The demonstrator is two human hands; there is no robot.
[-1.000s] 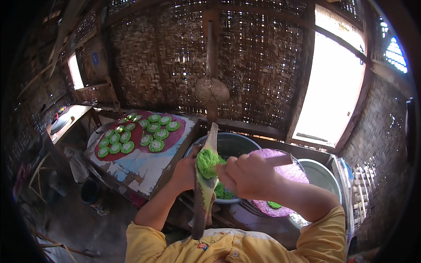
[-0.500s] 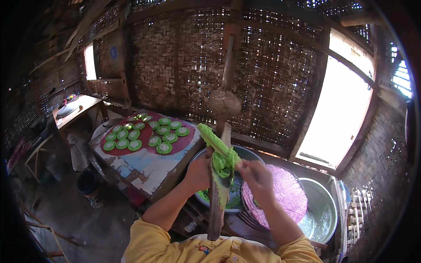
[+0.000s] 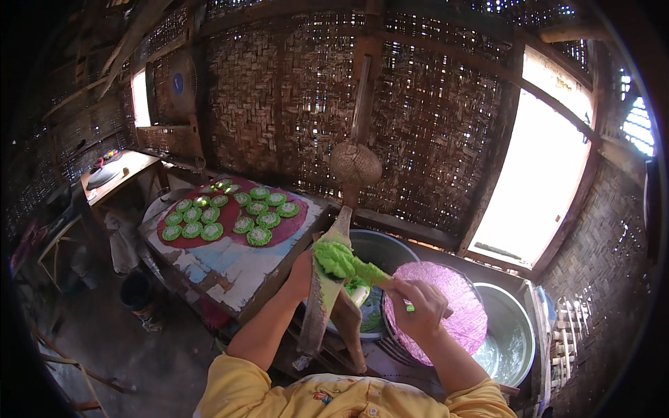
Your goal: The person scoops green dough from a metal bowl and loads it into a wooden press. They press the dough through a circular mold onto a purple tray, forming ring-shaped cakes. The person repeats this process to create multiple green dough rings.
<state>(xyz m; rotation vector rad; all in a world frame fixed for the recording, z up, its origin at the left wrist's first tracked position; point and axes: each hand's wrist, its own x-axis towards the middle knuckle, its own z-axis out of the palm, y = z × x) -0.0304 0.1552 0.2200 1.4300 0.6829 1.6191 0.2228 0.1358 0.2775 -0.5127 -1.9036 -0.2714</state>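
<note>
Seemingly pressing green dough (image 3: pixel 334 260) onto wooden tool (image 3: pixel 319 317), six o'clock of centre, with stick (image 3: pixel 380 278) clenched in right hand (image 3: pixel 418 301). Gripping tool with left hand (image 3: pixel 300 276), fingers hidden. Likely calls next for scraping stick clean.

No lettering or number can be read. A small pale mark on the round blue centre of a dark fan (image 3: pixel 178 84), beyond the far left corner of the patchy white-and-blue table (image 3: pixel 233 268), is too small to make out. On the yellow button-fronted shirt (image 3: pixel 279 397), a tiny multicoloured motif is likewise too small to tell.
</note>
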